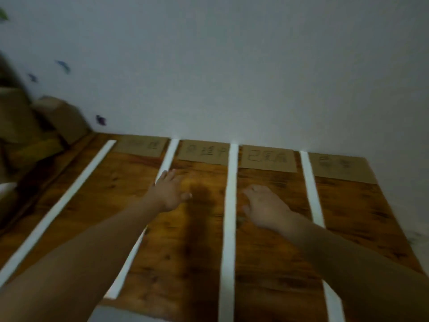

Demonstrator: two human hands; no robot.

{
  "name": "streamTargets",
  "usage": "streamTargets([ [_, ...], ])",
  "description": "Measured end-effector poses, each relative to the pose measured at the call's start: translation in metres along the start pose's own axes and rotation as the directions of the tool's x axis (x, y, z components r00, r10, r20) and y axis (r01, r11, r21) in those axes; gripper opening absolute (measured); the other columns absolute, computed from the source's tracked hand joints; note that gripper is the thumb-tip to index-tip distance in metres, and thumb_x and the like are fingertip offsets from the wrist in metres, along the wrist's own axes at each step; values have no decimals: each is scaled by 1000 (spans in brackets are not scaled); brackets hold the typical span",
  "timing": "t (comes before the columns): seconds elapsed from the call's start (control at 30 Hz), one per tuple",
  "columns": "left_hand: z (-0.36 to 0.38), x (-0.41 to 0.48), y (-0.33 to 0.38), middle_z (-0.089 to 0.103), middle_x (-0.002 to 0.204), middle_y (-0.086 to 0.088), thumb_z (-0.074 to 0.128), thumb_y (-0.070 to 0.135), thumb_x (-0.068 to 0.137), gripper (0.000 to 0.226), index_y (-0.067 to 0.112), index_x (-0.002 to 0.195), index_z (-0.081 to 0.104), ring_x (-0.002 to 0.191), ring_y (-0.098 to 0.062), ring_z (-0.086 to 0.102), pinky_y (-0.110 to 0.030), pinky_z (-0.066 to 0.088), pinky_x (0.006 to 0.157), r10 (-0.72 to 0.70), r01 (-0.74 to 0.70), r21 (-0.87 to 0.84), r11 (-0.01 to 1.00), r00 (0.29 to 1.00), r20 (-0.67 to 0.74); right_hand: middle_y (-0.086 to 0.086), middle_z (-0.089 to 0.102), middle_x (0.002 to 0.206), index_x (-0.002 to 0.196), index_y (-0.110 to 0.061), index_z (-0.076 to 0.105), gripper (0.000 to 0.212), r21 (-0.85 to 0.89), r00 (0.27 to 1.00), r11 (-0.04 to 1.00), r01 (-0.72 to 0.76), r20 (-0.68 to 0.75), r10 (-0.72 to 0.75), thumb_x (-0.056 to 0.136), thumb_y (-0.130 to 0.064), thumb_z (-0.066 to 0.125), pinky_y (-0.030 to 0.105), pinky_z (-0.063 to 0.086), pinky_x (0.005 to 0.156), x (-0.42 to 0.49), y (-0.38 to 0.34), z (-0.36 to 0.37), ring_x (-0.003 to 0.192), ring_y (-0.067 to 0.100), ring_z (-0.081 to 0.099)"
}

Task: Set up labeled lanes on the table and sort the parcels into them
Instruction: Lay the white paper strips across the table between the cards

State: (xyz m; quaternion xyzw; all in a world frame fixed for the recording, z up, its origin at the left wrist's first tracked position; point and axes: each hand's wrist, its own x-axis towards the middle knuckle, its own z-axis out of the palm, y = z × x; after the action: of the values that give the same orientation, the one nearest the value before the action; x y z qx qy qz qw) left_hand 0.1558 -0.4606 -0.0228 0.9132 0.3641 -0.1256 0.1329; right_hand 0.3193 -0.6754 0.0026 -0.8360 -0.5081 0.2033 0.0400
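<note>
Cardboard labels [268,158], handwriting illegible, on wooden table [274,263]; left hand [170,190] and right hand [264,210] empty, fingers apart.

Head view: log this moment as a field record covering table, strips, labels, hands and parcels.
Surface: brown wooden table
Dividers: four white tape strips, running front to back
Labels: four brown cardboard cards at far edge; writing blurred
Left hand: fingers spread, holds nothing, by the second strip
Right hand: fingers relaxed, holds nothing, just right of the third strip
Parcels: brown cardboard boxes beyond the table's left side; none in lanes
</note>
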Motion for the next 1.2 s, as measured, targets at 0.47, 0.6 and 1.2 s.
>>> streamTargets([
  [0.47,-24,-191,-359,-2,160,-1,47,60,88,80,26,151,12,147,-26,-5,-52,13,116,-316,317,-75,945,948,36,8,33,148,146,-20,33,54,-37,966,975,218,147,-210,97,-38,48,39,33,109,71,-346,57,137,28,31],
  [0.6,-14,-187,-395,-3,160,1,48,58,88,79,28,151,12,147,-24,-6,-53,10,115,-303,309,-91,947,951,66,9,32,150,148,-18,32,57,-38,943,959,281,195,-269,98,-40,47,37,30,109,103,-402,76,139,28,28],
  [1.2,47,-54,-479,-9,159,5,43,37,96,68,26,151,4,144,-20,-19,-50,-3,118,163,-217,150,965,937,309,4,6,161,152,-23,16,67,-228,888,879,418,307,-342,93,-25,48,50,9,118,265,-477,192,147,29,4],
])
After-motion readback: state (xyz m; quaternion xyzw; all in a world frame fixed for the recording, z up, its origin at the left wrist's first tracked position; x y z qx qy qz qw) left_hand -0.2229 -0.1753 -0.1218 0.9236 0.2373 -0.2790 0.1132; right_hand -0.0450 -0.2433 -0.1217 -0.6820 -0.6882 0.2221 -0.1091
